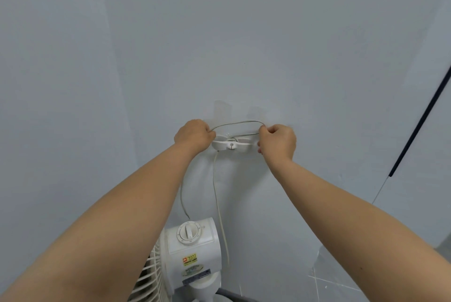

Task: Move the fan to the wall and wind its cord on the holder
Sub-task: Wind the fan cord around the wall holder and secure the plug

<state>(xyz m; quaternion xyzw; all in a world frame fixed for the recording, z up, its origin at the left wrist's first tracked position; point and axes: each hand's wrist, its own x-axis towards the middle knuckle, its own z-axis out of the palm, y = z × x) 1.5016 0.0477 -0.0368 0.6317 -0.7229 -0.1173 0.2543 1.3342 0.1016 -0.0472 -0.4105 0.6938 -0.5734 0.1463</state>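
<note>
A white fan (192,250) with a round dial on top stands against the pale wall, below my arms. A white cord holder (230,144) is fixed to the wall above it. My left hand (194,134) grips the grey cord (236,124) at the holder's left end. My right hand (278,139) pinches the same cord at the right end. Between both hands a loop of cord arches over the holder. One strand hangs from the holder down to the fan.
The pale blue-grey wall (219,33) fills most of the view. A dark strip (419,118) runs diagonally at the right, beside a door or panel edge. Grey floor tiles (341,282) show at the lower right.
</note>
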